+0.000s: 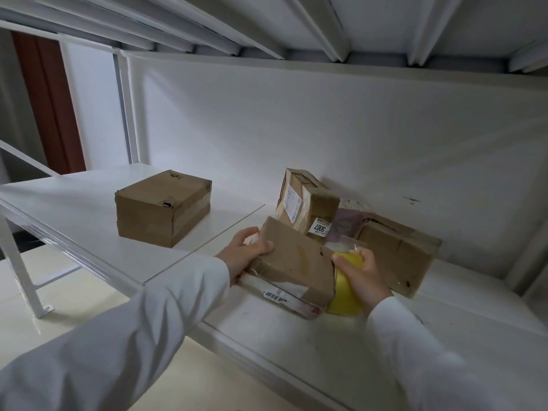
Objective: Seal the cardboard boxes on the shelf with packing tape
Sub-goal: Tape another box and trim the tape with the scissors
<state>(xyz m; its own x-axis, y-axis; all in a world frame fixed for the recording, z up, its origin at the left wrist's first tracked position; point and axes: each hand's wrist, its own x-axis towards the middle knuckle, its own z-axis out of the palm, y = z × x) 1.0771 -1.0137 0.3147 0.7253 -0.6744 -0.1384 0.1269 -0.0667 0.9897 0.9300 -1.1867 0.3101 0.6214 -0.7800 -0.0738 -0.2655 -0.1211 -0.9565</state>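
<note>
A flat cardboard box (293, 266) with a barcode label lies near the front of the white shelf (296, 330). My left hand (246, 255) grips its left end, thumb on top. My right hand (366, 274) holds a yellow roll of packing tape (345, 295) against the box's right end. Behind it a taller box with a "5007" sticker (305, 203) leans tilted. A worn box (397, 250) lies at the right. A taped box (161, 207) stands alone at the left.
A pink-purple packet (345, 225) is wedged between the back boxes. The shelf's white back wall (326, 129) rises behind them. The shelf above (296, 22) hangs overhead. A white upright post (127, 108) stands at the left.
</note>
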